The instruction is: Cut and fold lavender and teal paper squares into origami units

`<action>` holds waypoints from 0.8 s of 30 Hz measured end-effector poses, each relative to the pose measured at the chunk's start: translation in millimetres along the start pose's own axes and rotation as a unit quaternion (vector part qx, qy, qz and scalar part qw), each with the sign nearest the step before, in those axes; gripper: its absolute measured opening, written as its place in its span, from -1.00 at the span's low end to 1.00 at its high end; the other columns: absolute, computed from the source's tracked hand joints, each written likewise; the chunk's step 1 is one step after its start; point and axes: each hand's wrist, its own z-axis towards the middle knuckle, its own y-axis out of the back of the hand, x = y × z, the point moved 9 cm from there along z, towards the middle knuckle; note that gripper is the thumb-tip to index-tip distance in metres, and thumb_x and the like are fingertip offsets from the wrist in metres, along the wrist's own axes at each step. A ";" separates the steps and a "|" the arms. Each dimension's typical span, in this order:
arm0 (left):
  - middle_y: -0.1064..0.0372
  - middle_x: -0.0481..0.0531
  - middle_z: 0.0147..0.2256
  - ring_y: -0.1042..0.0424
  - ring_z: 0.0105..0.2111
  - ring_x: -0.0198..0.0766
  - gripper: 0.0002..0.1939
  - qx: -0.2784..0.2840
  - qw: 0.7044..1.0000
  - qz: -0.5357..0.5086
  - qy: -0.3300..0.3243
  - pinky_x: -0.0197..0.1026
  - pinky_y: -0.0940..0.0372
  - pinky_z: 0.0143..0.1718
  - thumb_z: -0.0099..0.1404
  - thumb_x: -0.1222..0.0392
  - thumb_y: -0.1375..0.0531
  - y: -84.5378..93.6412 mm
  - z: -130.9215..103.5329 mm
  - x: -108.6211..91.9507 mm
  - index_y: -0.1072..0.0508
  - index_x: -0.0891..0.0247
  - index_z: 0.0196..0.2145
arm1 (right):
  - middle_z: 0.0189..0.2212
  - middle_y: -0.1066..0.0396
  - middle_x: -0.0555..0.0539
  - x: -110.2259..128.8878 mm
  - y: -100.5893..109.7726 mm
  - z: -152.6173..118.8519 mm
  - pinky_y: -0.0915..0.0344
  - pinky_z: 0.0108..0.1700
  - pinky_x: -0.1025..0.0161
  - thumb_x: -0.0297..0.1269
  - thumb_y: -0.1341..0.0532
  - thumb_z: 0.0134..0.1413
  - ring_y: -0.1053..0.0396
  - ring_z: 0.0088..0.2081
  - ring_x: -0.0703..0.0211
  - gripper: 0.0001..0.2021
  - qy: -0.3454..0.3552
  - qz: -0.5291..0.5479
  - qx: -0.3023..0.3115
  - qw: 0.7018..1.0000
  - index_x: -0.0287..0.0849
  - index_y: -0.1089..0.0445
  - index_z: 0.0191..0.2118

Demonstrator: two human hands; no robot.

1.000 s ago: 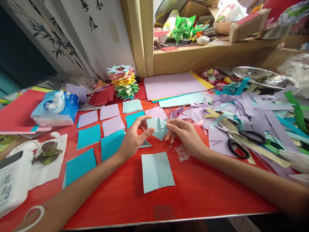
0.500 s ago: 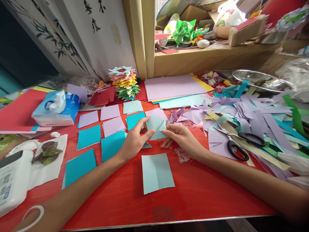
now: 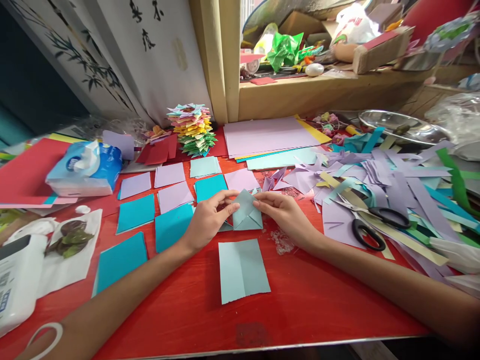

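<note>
Between my hands is a pale blue-green folded paper (image 3: 247, 215), its top brought to a point and its lower corners folded over. My left hand (image 3: 212, 215) pinches its left edge between thumb and fingers. Its right edge is pinched by my right hand (image 3: 279, 210). Just in front of them, nearer to me, a creased light blue paper sheet (image 3: 244, 270) lies flat on the red table (image 3: 180, 310). Another bit of folded pale paper shows partly under my left fingers; the rest is hidden.
Stacks of teal paper (image 3: 135, 212) and lilac paper (image 3: 175, 197) lie to the left, near a tissue pack (image 3: 84, 167). Behind stands a tower of folded paper (image 3: 192, 130). On the right, scissors (image 3: 375, 225) rest among paper strips (image 3: 397, 175). A metal bowl (image 3: 405, 127) stands farther back.
The folded paper has come down slightly toward the table and turned, its point now upward and its flaps facing me. Both hands moved a little with it, still holding its sides.
</note>
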 end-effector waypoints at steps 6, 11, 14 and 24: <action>-0.38 -0.09 -0.41 -0.36 -0.38 -0.35 -0.75 -0.005 1.000 -0.026 -0.003 -0.36 -0.27 -0.38 0.15 0.05 -0.18 1.1 2.2 0.3 -0.43 0.17 -0.22 | -0.54 -0.33 0.04 -3.0 6.3 -0.5 -0.19 -0.46 0.32 -0.27 -0.16 0.05 -0.25 -0.51 0.31 -0.80 -0.016 0.015 -0.026 0.999 -0.09 -0.41 -0.17; -0.43 -0.07 -0.31 -0.37 -0.31 -0.36 -0.80 0.021 0.996 -0.090 -0.011 -0.35 -0.29 -0.28 0.19 0.11 -0.16 -1.4 2.7 -3.6 -0.49 0.15 -0.23 | -0.44 -0.40 0.01 -0.6 7.6 0.6 -0.22 -0.37 0.31 -0.28 -0.17 0.05 -0.30 -0.41 0.29 -0.85 0.000 0.054 -0.027 0.998 -0.07 -0.48 -0.29; -0.45 -0.05 -0.25 -0.39 -0.28 -0.33 -0.78 0.031 0.992 -0.121 0.002 -0.34 -0.30 -0.24 0.19 0.11 -0.16 -2.3 2.5 -2.9 -0.51 0.16 -0.22 | -0.39 -0.43 0.02 0.3 9.6 1.0 -0.23 -0.29 0.32 -0.29 -0.19 0.04 -0.32 -0.33 0.29 -0.86 0.009 0.072 -0.037 0.997 -0.05 -0.50 -0.31; -0.38 -0.06 -0.39 -0.35 -0.36 -0.34 -0.72 0.010 0.997 -0.076 0.002 -0.32 -0.30 -0.31 0.12 0.13 -0.22 -1.0 1.5 0.5 -0.47 0.17 -0.17 | -0.33 -0.45 -0.01 2.8 5.8 -0.1 -0.27 -0.27 0.27 -0.27 -0.19 0.03 -0.35 -0.32 0.24 -0.79 0.012 0.059 -0.021 0.998 -0.04 -0.48 -0.19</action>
